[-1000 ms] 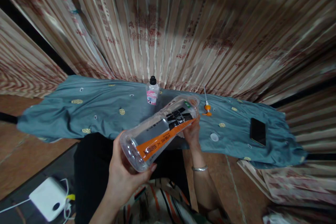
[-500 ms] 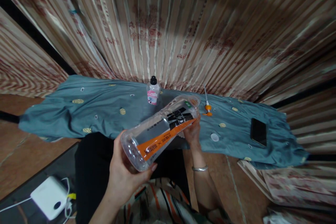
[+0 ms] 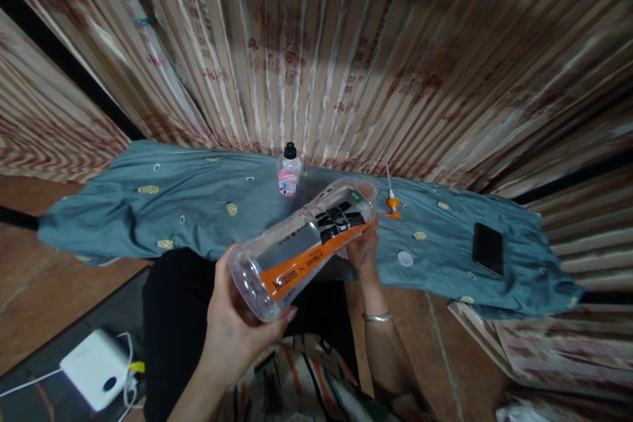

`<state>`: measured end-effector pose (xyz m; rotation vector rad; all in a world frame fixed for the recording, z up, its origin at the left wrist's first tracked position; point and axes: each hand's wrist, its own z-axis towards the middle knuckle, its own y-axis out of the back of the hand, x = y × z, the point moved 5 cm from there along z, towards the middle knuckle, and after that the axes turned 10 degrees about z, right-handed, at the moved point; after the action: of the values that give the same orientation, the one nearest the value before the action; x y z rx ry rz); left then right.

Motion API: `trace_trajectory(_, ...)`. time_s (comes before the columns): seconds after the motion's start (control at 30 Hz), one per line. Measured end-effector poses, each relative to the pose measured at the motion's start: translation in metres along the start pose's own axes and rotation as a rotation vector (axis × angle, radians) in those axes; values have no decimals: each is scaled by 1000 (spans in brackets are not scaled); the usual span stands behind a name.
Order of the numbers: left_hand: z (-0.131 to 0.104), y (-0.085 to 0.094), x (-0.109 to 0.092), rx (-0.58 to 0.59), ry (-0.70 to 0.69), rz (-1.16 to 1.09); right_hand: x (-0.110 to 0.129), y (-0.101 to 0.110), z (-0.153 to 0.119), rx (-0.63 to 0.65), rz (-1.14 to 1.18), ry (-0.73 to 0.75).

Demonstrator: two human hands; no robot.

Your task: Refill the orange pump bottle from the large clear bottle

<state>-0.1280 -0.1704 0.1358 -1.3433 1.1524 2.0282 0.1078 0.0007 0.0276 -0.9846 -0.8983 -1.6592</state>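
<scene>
A large clear plastic bottle [image 3: 301, 250] with an orange and black label is tilted in front of me, its base toward the lower left. My left hand [image 3: 237, 323] is closed around the base end. At the other end my right hand [image 3: 362, 249] grips the bottle from beneath, its fingers partly hidden behind it. Beyond it, a small clear bottle [image 3: 288, 175] with a black cap and pink label stands upright on the cloth. An orange pump head [image 3: 392, 204] with a thin tube lies to the right, and a round whitish lid [image 3: 405, 258] lies nearer me.
A teal patterned cloth [image 3: 198, 204] covers the narrow table. A black phone [image 3: 488, 248] rests at its right. Pleated curtains [image 3: 316, 66] hang behind and at the sides. A white device [image 3: 93, 369] with cables sits on a dark surface at lower left.
The view has shifted very slightly. Both hands keep the same hold, and the large bottle stays at nearly the same tilt.
</scene>
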Motion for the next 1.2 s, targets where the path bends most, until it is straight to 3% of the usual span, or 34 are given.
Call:
trace_trajectory(0.13, 1, 0, 1, -13, -9, 7, -3, 2, -1, -9, -31, -31)
trace_trajectory(0.33, 1, -1, -5, 15, 88, -33, 1, 1, 0, -17, -6, -1)
trace_trajectory(0.87, 0, 1, 5, -31, -11, 34, 3, -1, 2, -7, -10, -25)
trace_trajectory(1.2, 7, 1, -9, 41, 54, -17, 2, 0, 1, -10, -4, 8)
